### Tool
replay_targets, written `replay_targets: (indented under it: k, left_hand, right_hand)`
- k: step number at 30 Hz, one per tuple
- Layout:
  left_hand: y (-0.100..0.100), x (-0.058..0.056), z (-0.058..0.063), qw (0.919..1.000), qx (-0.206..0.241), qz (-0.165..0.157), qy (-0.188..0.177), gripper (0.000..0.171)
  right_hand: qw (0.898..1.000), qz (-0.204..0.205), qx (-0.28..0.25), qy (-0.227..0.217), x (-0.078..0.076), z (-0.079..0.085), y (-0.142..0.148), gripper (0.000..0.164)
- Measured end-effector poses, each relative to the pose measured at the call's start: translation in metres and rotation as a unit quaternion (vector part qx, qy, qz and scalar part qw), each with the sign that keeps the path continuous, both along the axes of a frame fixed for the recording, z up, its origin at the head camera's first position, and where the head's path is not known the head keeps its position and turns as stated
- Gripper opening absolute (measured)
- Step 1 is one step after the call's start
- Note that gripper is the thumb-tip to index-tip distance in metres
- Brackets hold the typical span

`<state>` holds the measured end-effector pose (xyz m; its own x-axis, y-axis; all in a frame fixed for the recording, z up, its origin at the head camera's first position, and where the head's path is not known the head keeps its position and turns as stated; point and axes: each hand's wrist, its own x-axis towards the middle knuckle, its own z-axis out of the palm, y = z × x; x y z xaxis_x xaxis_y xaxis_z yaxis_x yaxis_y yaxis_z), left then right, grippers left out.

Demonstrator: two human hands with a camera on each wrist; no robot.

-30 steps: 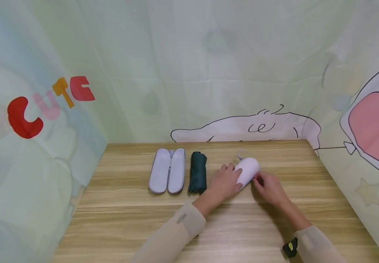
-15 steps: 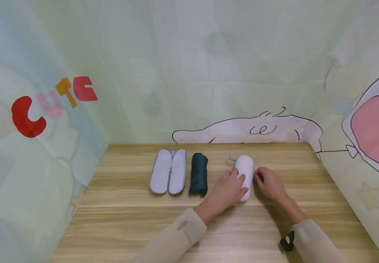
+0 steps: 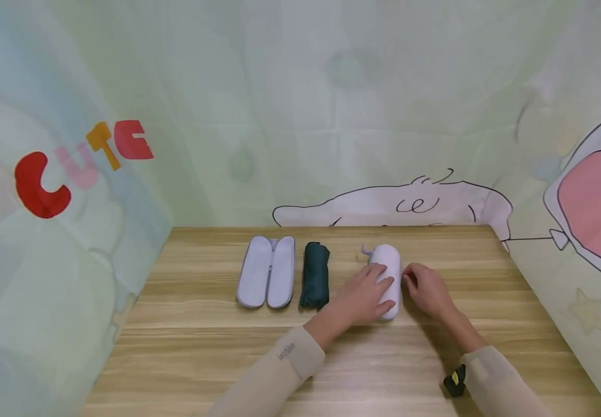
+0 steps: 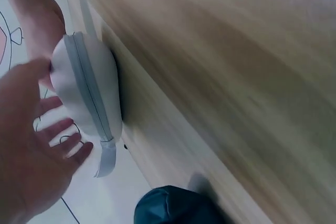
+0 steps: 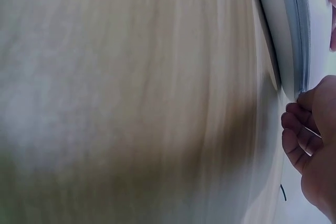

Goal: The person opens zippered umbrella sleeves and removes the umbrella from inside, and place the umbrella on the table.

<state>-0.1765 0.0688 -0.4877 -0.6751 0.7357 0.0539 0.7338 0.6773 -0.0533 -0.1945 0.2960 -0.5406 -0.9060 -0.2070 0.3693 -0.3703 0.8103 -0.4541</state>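
Observation:
A pale lilac-white zippered hard case (image 3: pixel 388 260) with rounded ends lies on the wooden table. A grey zipper (image 4: pixel 89 85) runs along its side and looks closed; a short grey strap (image 4: pixel 106 159) sticks out at its far end. My left hand (image 3: pixel 365 294) rests on the case from the left, fingers spread over its top, thumb towards its near end. On the right side, my right hand (image 3: pixel 428 289) pinches at the end of the zipper seam with thumb and forefinger; the zipper pull is hidden by these fingers. In the right wrist view the other fingers (image 5: pixel 302 135) are curled.
To the left, an unfolded case (image 3: pixel 267 272) shows its two pale inner halves. Between the cases lies a dark green rolled fabric bundle (image 3: pixel 315 275), perhaps a folded umbrella. A small black object (image 3: pixel 455 380) sits by my right sleeve. Printed cloth hangs around the wooden table (image 3: pixel 201 347).
The case has turned from a slant to pointing nearly straight away from me, its far end swinging left. My left hand has turned along with it; my right hand stays beside it.

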Motion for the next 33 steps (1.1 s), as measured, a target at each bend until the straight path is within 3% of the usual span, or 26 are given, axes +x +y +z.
replay_targets:
  k: [3,6,17,24,33]
  left_hand:
    - [-0.001,-0.004,0.001,0.9993,-0.006,-0.034,-0.015,0.055]
    - [-0.001,-0.005,0.002,0.9983,-0.006,-0.047,-0.032,0.057]
    - [-0.006,-0.009,0.002,0.9933,0.026,-0.045,-0.103,0.063]
    - [-0.008,-0.01,-0.001,0.992,0.044,-0.039,-0.112,0.064]
    - [-0.009,-0.012,-0.006,0.9908,0.064,-0.04,-0.112,0.064]
  right_hand:
    - [1.0,0.006,-0.002,0.009,0.001,-0.001,0.001,0.005]
    - [1.0,0.011,-0.004,0.015,0.003,-0.001,0.0,0.007]
    - [1.0,0.01,-0.004,0.0,0.01,0.002,0.0,0.006]
    - [1.0,0.017,0.002,-0.011,0.012,0.001,0.0,0.005]
    - [0.999,0.042,0.009,0.011,0.018,0.005,-0.002,0.008]
